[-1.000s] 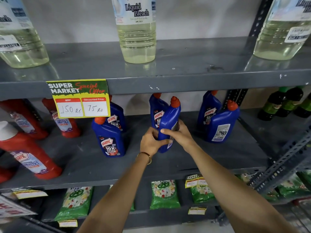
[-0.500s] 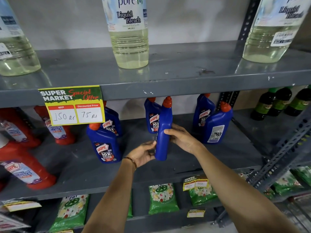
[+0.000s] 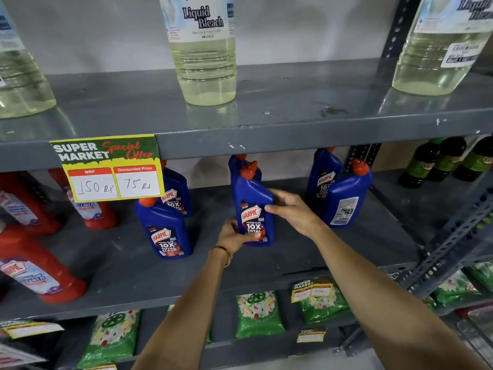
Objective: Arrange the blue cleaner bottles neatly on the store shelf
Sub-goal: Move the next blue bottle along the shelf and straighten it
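Note:
A blue cleaner bottle (image 3: 252, 209) with a red cap stands upright mid-shelf, label facing me. My left hand (image 3: 233, 237) grips its base and my right hand (image 3: 292, 213) wraps its right side. Another blue bottle sits right behind it, mostly hidden. To the left stand a front blue bottle (image 3: 164, 231) and one behind it (image 3: 177, 192), both label forward. To the right a blue bottle (image 3: 346, 198) shows its back label, with one behind (image 3: 322, 174) facing forward. All rest on the grey middle shelf (image 3: 266, 279).
Red cleaner bottles (image 3: 37, 273) fill the shelf's left side. A price tag (image 3: 109, 166) hangs from the upper shelf, which carries large bleach bottles (image 3: 204, 49). Dark green bottles (image 3: 448, 161) stand at right beyond a slanted metal brace (image 3: 450, 244). Green packets (image 3: 258, 313) lie below.
The held bottle has been turned from side-on to label facing me, while both hands stayed on it. The camera view has shifted slightly.

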`<state>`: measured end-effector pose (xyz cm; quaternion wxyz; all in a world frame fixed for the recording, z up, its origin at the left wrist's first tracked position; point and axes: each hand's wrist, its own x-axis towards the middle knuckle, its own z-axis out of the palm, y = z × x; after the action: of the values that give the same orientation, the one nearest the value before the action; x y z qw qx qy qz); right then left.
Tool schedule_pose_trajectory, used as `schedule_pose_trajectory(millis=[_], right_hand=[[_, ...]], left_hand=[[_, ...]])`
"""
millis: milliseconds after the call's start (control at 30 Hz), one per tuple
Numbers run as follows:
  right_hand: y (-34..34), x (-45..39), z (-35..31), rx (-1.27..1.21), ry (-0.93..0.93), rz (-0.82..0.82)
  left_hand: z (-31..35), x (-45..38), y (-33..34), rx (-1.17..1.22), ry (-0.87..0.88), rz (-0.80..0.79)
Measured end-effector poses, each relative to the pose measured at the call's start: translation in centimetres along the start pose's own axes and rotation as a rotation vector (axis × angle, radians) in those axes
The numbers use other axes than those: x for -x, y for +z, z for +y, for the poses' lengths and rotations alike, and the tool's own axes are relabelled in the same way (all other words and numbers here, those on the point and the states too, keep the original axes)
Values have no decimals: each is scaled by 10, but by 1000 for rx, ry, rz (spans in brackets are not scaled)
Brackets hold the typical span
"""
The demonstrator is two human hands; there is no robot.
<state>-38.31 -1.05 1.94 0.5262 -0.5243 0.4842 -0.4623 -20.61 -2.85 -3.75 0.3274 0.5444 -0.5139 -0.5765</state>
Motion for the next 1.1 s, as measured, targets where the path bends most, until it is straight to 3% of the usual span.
schedule_pose_trajectory(millis=[100, 600, 867, 1100], right_hand=[[1, -2, 4, 33, 19, -10], [4, 9, 8, 56, 95, -26], [2, 32, 28, 11, 172, 252], [-12, 72, 38, -22, 196, 477]], left_hand=[[2, 2, 4, -141, 73, 122], [-9, 12, 10, -234, 53, 191], [-21, 36, 16, -232, 21, 313], [-28, 55, 46, -244, 24, 297]])
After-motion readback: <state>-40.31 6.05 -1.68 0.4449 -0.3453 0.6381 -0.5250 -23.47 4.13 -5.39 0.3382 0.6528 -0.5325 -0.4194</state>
